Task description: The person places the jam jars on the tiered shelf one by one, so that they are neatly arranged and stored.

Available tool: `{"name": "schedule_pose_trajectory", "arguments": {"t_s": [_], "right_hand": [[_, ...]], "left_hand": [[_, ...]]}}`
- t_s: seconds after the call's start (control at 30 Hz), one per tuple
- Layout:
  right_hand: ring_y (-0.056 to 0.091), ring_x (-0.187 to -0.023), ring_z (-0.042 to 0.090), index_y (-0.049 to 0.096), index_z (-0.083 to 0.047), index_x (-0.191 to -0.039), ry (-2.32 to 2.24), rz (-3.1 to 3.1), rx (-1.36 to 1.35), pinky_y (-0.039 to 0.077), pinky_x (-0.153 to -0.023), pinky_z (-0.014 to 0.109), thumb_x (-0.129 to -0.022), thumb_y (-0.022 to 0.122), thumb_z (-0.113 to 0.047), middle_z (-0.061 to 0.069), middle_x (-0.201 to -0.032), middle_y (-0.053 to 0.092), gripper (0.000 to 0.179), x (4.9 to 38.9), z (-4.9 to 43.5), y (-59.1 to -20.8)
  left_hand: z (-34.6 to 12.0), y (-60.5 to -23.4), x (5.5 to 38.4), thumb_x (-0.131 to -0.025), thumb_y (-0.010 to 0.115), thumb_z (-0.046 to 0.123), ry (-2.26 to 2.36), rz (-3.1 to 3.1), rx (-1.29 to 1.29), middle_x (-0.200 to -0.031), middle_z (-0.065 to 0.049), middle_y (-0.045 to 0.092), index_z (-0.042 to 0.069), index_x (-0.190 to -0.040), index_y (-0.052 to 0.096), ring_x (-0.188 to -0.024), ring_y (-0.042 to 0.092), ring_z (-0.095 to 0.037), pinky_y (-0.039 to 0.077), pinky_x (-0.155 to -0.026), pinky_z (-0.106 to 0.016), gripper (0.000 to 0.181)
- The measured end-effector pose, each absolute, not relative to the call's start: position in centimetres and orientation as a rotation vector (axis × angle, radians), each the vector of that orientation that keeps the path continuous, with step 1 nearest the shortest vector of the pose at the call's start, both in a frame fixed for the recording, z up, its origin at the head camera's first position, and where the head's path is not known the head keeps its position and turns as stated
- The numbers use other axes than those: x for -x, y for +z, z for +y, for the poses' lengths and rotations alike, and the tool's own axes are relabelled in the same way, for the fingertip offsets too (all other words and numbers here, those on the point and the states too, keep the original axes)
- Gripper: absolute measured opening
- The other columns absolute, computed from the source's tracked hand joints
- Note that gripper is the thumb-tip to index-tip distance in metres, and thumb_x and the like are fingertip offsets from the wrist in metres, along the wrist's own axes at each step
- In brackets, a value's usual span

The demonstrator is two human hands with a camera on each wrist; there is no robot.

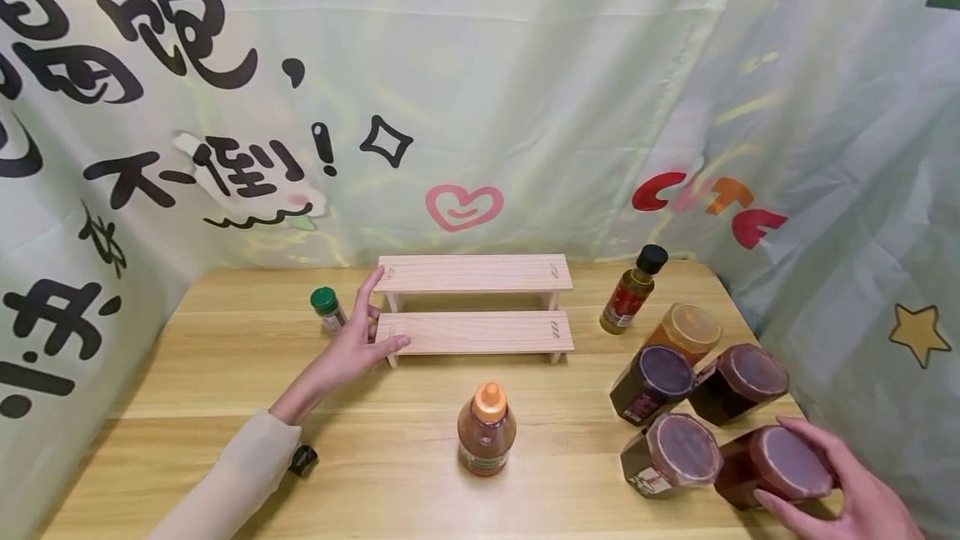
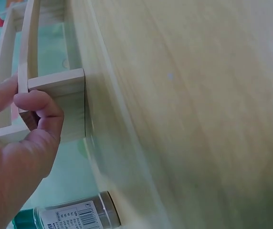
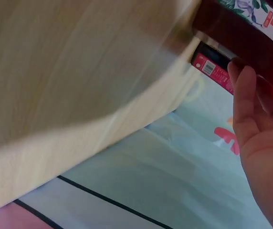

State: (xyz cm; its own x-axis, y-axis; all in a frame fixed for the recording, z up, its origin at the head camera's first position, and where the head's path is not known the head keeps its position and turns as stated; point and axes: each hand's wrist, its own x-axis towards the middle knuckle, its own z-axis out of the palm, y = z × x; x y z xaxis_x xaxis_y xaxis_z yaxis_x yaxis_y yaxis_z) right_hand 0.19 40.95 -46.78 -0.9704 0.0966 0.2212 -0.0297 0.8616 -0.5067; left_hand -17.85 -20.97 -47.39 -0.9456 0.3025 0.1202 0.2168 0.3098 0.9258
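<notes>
Backdrop: a pale green printed fabric curtain (image 1: 465, 90) hangs at 12 o'clock and round both sides, likely to screen the work area.
Table: a light wood-grain tabletop (image 1: 187, 373); the dial centres on the upright brown sauce bottle with a pointed orange cap (image 1: 486, 436), which stands apart, perhaps for easy reach by either hand.
Stand: a two-tier pale wooden stand (image 1: 474, 332) at 12 o'clock; its rear tier sits higher, presumably so that a back row shows over a front one.
Jars: between 2 and 3 o'clock cluster an amber jar with a yellowish lid (image 1: 684, 332), a dark jar with a deep purple lid (image 1: 652, 382), a dark brown faceted jar (image 1: 738, 382) and a faceted jar with a pale label (image 1: 671, 457).
Left hand: the left hand (image 1: 356, 352), at 10 o'clock, pinches the lower board's end between thumb and curled finger, probably to steady the stand.
Right hand: the right hand (image 1: 858, 486), just past 3 o'clock, spreads thumb and fingers round a dark red faceted glass jar (image 1: 776, 473), its wide body seemingly calling for that span; whether it is lifted, I cannot tell.
Oil: a slim yellow-oil bottle with a black cap and red label (image 1: 628, 294), between 1 and 2.
Shaker: a small clear shaker with a green cap (image 1: 327, 307), at 10, just beyond the left hand.
</notes>
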Motion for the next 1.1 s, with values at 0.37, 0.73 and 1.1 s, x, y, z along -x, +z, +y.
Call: {"name": "schedule_pose_trajectory", "arguments": {"t_s": [0.37,0.73,1.1], "right_hand": [[0.053,-0.078,-0.012,0.057,-0.003,-0.147,0.749,-2.781,0.064,0.039,-0.059,0.009,-0.062,0.110,-0.024,0.029,-0.112,0.071,0.102,-0.8,41.0,-45.6],[0.050,-0.089,-0.017,0.061,-0.011,-0.146,0.732,-2.719,-0.052,0.037,-0.064,0.008,-0.057,0.112,-0.021,-0.003,-0.116,0.068,0.103,-0.8,40.6,-42.8],[0.045,-0.088,-0.018,0.056,-0.008,-0.150,0.710,-2.705,-0.097,0.038,-0.058,0.008,-0.057,0.110,-0.014,0.020,-0.123,0.062,0.107,0.0,39.8,-39.6]], "left_hand": [[-21.0,-47.1,17.7,-0.097,0.083,-0.001,1.691,2.482,-0.498,-0.113,-0.023,0.039,0.035,-0.175,0.001,-0.065,0.039,-0.013,0.040,-0.052,-0.024,0.119],[-21.3,-47.4,18.2,-0.099,0.080,-0.001,1.671,2.440,-0.505,-0.114,-0.025,0.040,0.036,-0.175,-0.003,-0.065,0.044,-0.014,0.044,-0.053,-0.025,0.119],[-21.5,-47.2,18.2,-0.098,0.082,0.002,1.640,2.485,-0.514,-0.112,-0.021,0.040,0.035,-0.175,-0.001,-0.068,0.037,-0.015,0.040,-0.055,-0.024,0.118]]}}
